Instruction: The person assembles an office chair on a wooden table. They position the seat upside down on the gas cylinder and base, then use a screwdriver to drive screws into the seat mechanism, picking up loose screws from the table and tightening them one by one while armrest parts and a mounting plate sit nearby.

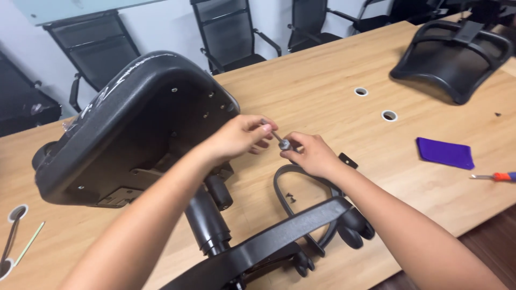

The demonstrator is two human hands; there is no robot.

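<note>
One small bolt [280, 140] sits between the two hands, above the bench [322, 80] and just right of the upturned seat [134, 123]. The left hand [242, 137] pinches its thin end with thumb and fingertips; the right hand [309, 156] pinches the other end, where a grey washer or head shows. Both hands are closed on the bolt, the other fingers curled in.

The seat lies on its side with its black underside toward the camera, several small holes showing in it. Its column [207, 220] runs down to the base [279, 236], which lies across the near edge of the bench with casters [355, 231] at the ends of its legs. A curved black armrest [290, 182] lies on the bench under the right wrist, with a few small dark screws [291, 197] inside its loop and a small black plate [348, 160] just beside it.

Farther right lie a purple cloth [445, 153] and, near it at the frame edge, a screwdriver [497, 176] with a red handle. A black mesh backrest [454, 56] lies at the far right corner. Two round cable holes [375, 103] are set in the middle of the bench. Office chairs [226, 35] stand along the wall behind.
</note>
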